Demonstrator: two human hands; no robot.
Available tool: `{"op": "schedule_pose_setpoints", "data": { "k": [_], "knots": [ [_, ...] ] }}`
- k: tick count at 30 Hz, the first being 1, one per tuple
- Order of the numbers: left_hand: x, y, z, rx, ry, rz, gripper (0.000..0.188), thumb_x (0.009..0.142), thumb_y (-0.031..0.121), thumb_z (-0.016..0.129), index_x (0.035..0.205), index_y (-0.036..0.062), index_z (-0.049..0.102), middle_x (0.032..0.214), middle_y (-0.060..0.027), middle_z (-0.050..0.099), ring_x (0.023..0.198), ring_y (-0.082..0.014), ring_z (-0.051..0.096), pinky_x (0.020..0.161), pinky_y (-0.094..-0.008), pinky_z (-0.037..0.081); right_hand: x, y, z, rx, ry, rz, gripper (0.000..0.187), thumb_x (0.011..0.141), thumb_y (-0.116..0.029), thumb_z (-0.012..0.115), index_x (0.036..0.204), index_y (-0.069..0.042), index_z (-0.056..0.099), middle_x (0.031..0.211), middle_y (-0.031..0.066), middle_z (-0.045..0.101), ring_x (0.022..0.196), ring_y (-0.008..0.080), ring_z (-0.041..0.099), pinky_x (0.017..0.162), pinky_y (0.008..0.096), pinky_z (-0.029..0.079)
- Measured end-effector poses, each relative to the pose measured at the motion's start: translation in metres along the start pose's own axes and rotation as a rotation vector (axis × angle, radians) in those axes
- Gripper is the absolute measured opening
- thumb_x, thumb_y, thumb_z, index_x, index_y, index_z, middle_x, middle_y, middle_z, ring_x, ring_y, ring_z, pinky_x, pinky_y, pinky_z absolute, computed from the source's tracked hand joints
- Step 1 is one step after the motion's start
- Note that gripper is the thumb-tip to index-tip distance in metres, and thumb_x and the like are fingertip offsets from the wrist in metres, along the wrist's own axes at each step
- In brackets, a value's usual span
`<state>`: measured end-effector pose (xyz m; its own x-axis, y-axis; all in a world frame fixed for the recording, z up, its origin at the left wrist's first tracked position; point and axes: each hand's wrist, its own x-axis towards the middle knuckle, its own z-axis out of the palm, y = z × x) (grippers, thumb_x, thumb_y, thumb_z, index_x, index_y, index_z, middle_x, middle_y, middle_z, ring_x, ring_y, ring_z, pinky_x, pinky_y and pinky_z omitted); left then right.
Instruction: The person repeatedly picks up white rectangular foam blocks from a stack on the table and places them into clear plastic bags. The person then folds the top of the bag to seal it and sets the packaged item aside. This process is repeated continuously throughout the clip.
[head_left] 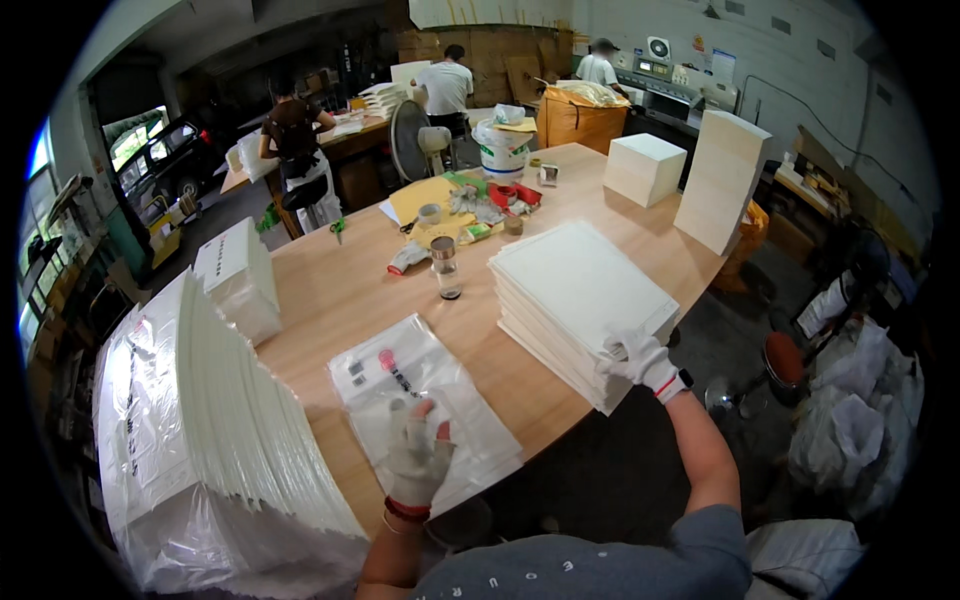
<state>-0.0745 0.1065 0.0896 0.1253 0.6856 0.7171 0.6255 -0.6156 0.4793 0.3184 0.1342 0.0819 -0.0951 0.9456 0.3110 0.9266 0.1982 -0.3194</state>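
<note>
Wooden table (pixel 330 280) spans the workshop; big plastic-covered stack (pixel 235 420) at its left, white sheet stack (pixel 590 275) front right, clear printed bag (pixel 468 432) flat between. Gloved right hand (pixel 638 362): fingers bent at sheet stack's near corner, grip can't tell. Gloved left hand (pixel 415 455): over bag, fingers loosely spread.

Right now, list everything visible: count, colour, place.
table: one, tan, centre
paper stack: one, white, right
plastic bags: uncounted, whitish, table front
bag piles: two, white, left
blocks: two, white, far right
bottle: one, clear, mid-table
scissors: one, green, far left
bucket: one, white, far end
small clutter: uncounted, mixed colours, far table
fan: one, grey, behind table
sacks: two, orange, beyond table
people: three, white or brown tops, background
left hand: one, white-gloved, over plastic bags
right hand: one, white-gloved, on paper stack
</note>
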Motion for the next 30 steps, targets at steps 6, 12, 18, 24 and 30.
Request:
{"op": "schedule_pose_setpoints", "data": {
  "k": [6, 12, 18, 24, 30],
  "knots": [
    [-0.041, 0.026, 0.071, -0.904, -0.628, -0.522, 0.018, 0.090, 0.013, 0.052, 0.103, 0.0018, 0.057, 0.096, -0.0071, 0.063, 0.085, -0.0175, 0.059, 0.075, -0.0307, 0.048, 0.014, -0.014, -0.016, 0.048, 0.285, -0.273, 0.014, 0.082, -0.020, 0.057, 0.084, -0.009, 0.065, 0.081, 0.0086, 0.065, 0.070, 0.0273, 0.062, 0.063, 0.0361, 0.049],
    [-0.032, 0.043, 0.103, -1.519, -0.599, -1.507, 0.029, 0.090, 0.017, 0.053, 0.113, -0.0002, 0.052, 0.099, -0.0089, 0.061, 0.082, -0.0200, 0.059, 0.075, -0.0327, 0.050, -0.059, -0.139, -0.023, 0.165, -0.143, -0.751, 0.018, 0.085, -0.025, 0.053, 0.090, -0.009, 0.059, 0.086, 0.0124, 0.060, 0.081, 0.0266, 0.060, 0.068, 0.0350, 0.049],
    [-0.039, 0.034, 0.031, -0.804, -1.048, -0.781, 0.046, 0.082, 0.012, 0.057, 0.122, -0.0059, 0.042, 0.118, -0.0206, 0.050, 0.101, -0.0306, 0.054, 0.086, -0.0407, 0.047, -0.111, -0.041, 0.029, 1.135, -0.110, 0.331, 0.031, 0.094, -0.016, 0.040, 0.120, 0.002, 0.043, 0.106, 0.0121, 0.058, 0.095, 0.0184, 0.059, 0.083, 0.0340, 0.050],
    [-0.092, 0.082, 0.045, 0.071, -0.725, 0.030, 0.083, 0.063, 0.030, 0.068, 0.128, -0.0070, 0.033, 0.135, -0.0300, 0.024, 0.125, -0.0397, 0.027, 0.104, -0.0439, 0.025, -0.125, -0.168, 0.117, 1.287, 0.253, 0.333, 0.035, 0.086, -0.012, 0.055, 0.117, 0.004, 0.048, 0.108, 0.0113, 0.057, 0.096, 0.0172, 0.055, 0.082, 0.0290, 0.045],
    [-0.023, 0.002, 0.021, 0.684, -0.035, 0.048, 0.059, 0.078, 0.027, 0.059, 0.129, 0.0024, 0.041, 0.108, -0.0180, 0.058, 0.098, -0.0310, 0.055, 0.092, -0.0416, 0.038, -0.133, -0.155, 0.092, 0.896, 0.208, 0.153, 0.024, 0.080, -0.007, 0.061, 0.102, 0.001, 0.057, 0.094, 0.0122, 0.063, 0.084, 0.0212, 0.062, 0.072, 0.0298, 0.049]
  ]
}}
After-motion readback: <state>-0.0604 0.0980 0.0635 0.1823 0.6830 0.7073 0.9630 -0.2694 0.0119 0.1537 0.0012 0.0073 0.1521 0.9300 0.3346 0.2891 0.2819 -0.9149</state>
